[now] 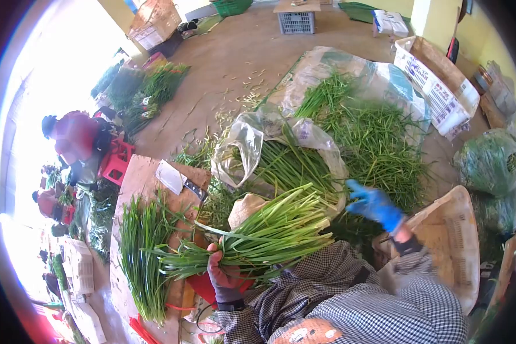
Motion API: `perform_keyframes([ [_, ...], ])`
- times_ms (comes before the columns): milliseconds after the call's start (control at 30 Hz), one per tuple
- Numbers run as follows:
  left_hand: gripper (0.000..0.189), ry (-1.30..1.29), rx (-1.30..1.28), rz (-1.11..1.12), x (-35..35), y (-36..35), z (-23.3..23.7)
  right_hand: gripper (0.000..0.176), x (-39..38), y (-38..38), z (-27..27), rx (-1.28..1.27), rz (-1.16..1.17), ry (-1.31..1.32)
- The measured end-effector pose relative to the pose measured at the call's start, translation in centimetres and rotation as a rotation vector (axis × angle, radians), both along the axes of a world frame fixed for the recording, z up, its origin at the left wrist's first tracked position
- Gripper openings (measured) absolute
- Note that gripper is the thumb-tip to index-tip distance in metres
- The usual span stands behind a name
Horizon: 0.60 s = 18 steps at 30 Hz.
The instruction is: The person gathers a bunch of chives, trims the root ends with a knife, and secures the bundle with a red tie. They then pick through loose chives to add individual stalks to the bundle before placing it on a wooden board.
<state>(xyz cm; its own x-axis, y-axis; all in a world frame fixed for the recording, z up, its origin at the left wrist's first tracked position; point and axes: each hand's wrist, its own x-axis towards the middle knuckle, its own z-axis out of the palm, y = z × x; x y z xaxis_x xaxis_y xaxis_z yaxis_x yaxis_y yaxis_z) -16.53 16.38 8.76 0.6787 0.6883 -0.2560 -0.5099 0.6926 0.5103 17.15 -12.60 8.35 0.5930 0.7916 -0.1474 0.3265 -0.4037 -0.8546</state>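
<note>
My left hand (223, 275) is closed around a bunch of garlic chives (269, 229), held across my lap with the pale stem ends toward the right. My right hand (374, 205), in a blue glove, is stretched out with its fingers spread and nothing in them, right of the stem ends. It is slightly blurred. Beyond the bunch is an open clear plastic bag (241, 146) with more long green stalks (289, 166) in it. A cleaver (175, 179) with a black handle rests on a wooden board (135, 172), beside a pile of chives (143, 252).
Loose greens (378, 143) are spread on a plastic sheet (332, 60). A white crate (436, 86) stands at the right, and a worn pale basket (453, 246) is near my right arm. Two people (77, 137) sit at the left, one by a red stool (117, 160).
</note>
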Motion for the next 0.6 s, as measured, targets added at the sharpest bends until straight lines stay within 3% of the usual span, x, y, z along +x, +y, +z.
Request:
perform_keyframes([
  [67,0.025,-0.006,0.013,-0.002,0.5,-0.1,0.0,0.072,-2.9,5.1,-1.7,0.241,0.066,0.0],
  [133,0.026,-0.008,0.025,0.003,0.6,-0.4,0.1,0.059,-4.4,9.1,-4.8,0.154,0.088,-0.01],
  [167,0.026,-0.012,0.031,0.037,0.7,-0.6,0.3,0.044,-4.6,9.9,-5.2,0.216,0.022,0.002],
  [200,0.027,-0.02,0.037,0.073,0.7,-0.7,0.6,0.044,-4.5,10.2,-5.4,0.22,0.027,0.002],
  [267,0.028,0.034,0.005,0.102,0.5,-0.8,1.1,0.032,-4.6,9.6,-6.0,0.471,-0.042,-0.063],
  [300,0.029,0.063,0.015,0.097,0.5,-0.7,1.0,0.024,-4.0,8.4,-5.5,0.362,0.01,-0.215],
  [367,0.029,0.087,0.023,0.086,0.4,-0.2,0.3,0.022,-2.4,5.9,-4.2,0.278,-0.122,0.069],
  [467,0.031,0.084,0.047,0.093,-1.0,0.0,-0.9,0.018,2.0,-0.9,-4.6,0.022,-0.294,-0.316],
  [500,0.031,0.082,0.027,0.112,-1.0,-0.1,-0.8,0.015,3.5,-3.5,-4.0,-0.126,-0.428,-0.212],
  [533,0.032,0.076,0.008,0.128,-0.8,-0.2,-0.9,0.015,5.3,-6.5,-3.8,-0.276,-0.327,-0.591],
  [567,0.032,0.075,0.005,0.125,-0.8,-0.3,-1.0,0.013,7.0,-9.2,-4.2,-0.445,-0.421,-0.346],
  [600,0.033,0.07,0.016,0.095,-0.9,-0.2,-1.1,0.016,7.7,-11.2,-4.6,-0.548,-0.333,-0.705],
])
